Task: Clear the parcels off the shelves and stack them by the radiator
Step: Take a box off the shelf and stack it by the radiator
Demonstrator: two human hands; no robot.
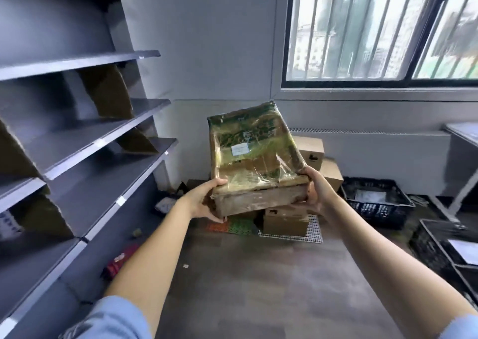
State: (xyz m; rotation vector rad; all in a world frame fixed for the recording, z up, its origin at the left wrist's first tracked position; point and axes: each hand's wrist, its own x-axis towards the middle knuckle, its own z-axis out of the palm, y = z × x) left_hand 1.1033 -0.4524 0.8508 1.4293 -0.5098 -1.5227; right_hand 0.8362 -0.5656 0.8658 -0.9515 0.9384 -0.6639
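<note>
Plastic-wrapped parcel (254, 155), perhaps cardboard inside, gripped at its near corners by both hands (204, 199) (316, 191).

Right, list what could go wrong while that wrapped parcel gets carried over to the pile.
1. The plastic-wrapped parcel is held only at its near corners by the left hand and right hand; the glossy film looks slippery, so the grip could slide.
2. It tilts upward and hides part of the stacked cardboard boxes below the radiator, so placement may be misjudged and the pile knocked.
3. The black crates stand near the walking path, a possible trip hazard.
</note>
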